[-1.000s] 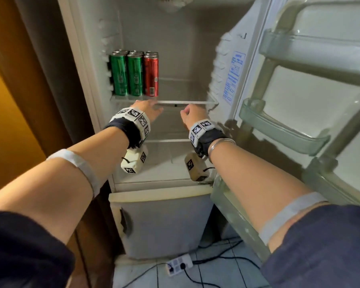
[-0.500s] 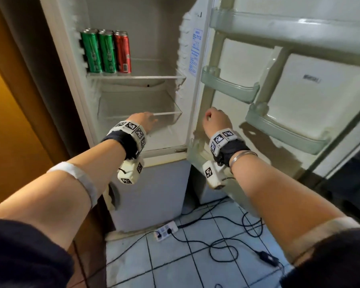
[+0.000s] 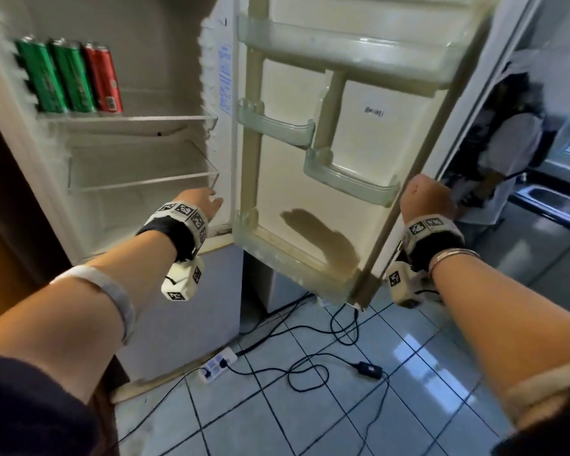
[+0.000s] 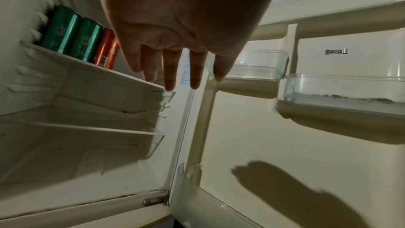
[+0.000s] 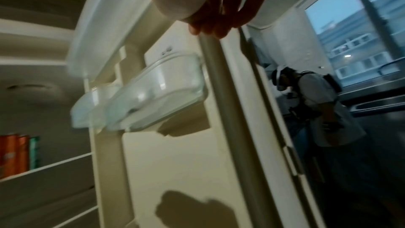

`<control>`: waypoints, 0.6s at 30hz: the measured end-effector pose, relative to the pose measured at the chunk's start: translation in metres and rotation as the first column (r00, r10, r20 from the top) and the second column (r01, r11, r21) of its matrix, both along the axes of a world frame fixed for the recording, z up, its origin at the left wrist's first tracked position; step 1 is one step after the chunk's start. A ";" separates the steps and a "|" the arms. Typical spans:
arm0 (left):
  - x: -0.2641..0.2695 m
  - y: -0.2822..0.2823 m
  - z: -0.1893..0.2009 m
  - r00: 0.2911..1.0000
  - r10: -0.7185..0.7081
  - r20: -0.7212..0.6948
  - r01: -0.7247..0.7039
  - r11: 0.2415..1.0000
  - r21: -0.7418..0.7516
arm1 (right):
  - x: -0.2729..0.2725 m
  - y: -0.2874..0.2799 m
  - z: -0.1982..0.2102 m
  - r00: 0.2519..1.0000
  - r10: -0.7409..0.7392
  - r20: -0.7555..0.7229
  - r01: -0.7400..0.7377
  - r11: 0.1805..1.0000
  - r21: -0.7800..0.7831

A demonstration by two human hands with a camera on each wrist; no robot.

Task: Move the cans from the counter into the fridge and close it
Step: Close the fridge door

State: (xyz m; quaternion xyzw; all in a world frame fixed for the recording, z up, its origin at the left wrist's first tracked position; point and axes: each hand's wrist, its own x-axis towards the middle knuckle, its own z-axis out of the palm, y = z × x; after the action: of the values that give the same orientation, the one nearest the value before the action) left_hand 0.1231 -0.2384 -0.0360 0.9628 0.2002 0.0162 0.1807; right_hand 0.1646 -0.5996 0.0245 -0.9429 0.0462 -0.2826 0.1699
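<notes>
Two green cans (image 3: 37,77) (image 3: 73,80) and a red can (image 3: 102,82) stand upright at the left of the fridge's upper glass shelf (image 3: 165,119); the left wrist view shows them too, green cans (image 4: 62,30) beside the red can (image 4: 107,48). My left hand (image 3: 201,205) (image 4: 173,75) hovers with straight fingers before the lower shelf, holding nothing. The fridge door (image 3: 375,133) stands wide open. My right hand (image 3: 425,199) (image 5: 214,23) is curled at the door's outer edge strip (image 5: 221,93) and seems to grip it.
Clear door bins (image 3: 349,184) hang on the door's inside. A power strip (image 3: 218,365), loose cables and an adapter (image 3: 369,369) lie on the tiled floor below. Another person (image 3: 504,143) stands at the right by a dark counter with a sink (image 3: 550,195).
Both hands have drawn back from the upper shelf. The right hand has swung right, from the compartment to the door's outer edge. The left hand has dropped to lower-shelf height.
</notes>
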 end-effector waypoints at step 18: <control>0.016 -0.045 -0.002 0.999 -0.011 0.036 0.008 0.997 0.074 | 0.028 -0.011 -0.014 0.999 -0.036 0.040 0.016 0.904 0.428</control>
State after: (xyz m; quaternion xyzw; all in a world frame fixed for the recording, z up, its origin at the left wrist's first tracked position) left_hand 0.1393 -0.2835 -0.0381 0.9693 0.1915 0.0403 0.1486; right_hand 0.1930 -0.6105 0.0100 -0.8752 0.1155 -0.2898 0.3697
